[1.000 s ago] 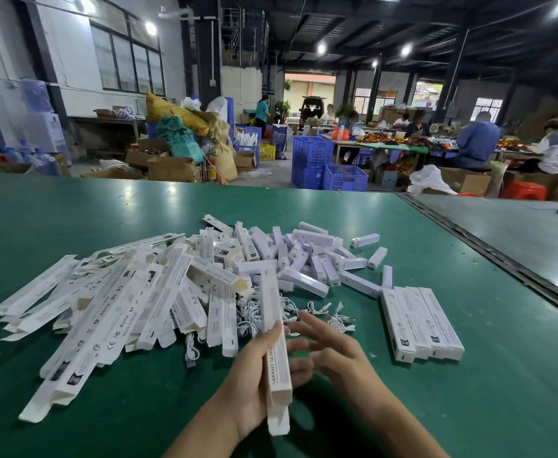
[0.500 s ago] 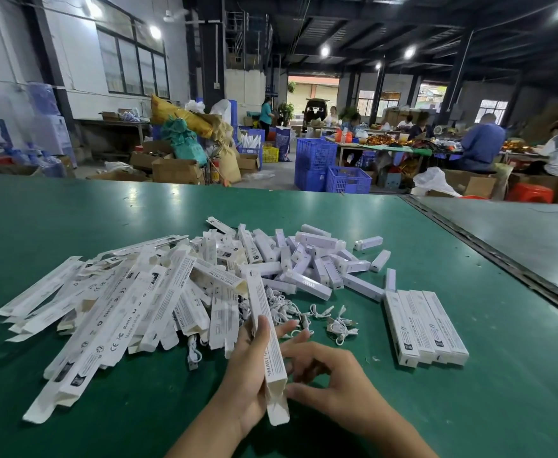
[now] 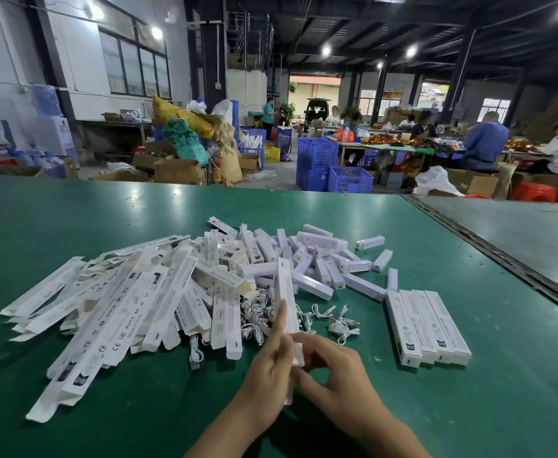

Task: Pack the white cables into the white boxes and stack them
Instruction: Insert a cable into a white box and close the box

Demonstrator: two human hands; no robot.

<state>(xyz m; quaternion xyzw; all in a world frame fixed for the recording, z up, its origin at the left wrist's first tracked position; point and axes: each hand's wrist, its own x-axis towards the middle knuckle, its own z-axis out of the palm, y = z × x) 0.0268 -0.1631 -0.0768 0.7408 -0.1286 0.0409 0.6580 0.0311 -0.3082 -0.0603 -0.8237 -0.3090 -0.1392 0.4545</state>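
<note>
Lying at the left: flat boxes (image 3: 105,309), long white printed cartons not yet folded up, fan out in a loose overlapping heap on the green table (image 3: 56,226), with their ends toward the near left corner.
Cables: small white coiled cables (image 3: 254,323) lie loose on the table at the heap's right edge, just beyond the hands. A few stray cables (image 3: 343,325) are scattered a little further right.
Left hand: the left hand (image 3: 267,368) grips the lower part of the held box, with the forefinger straight along its side.
Held box: the held box (image 3: 285,292) is long, narrow and white. It stands nearly upright over the table's near middle, its top tilted away above the cables. Whether a cable is inside cannot be told.
Right hand: the right hand (image 3: 337,378) pinches the box's near end flap with curled fingertips.
Short blocks: a jumble of short white blocks (image 3: 320,259) lies behind the cables, mid-table.
Packed boxes: four closed packed boxes (image 3: 429,325) lie side by side, touching, in a neat single-layer row right of the hands.
Open room: bare green surface runs along the near edge and to the right of the row.
Right edge: a dark seam (image 3: 502,259) divides this table from a second table (image 3: 528,233).
Crates: blue crates (image 3: 333,170) stand on the floor past the far edge. Their contents cannot be made out.
</note>
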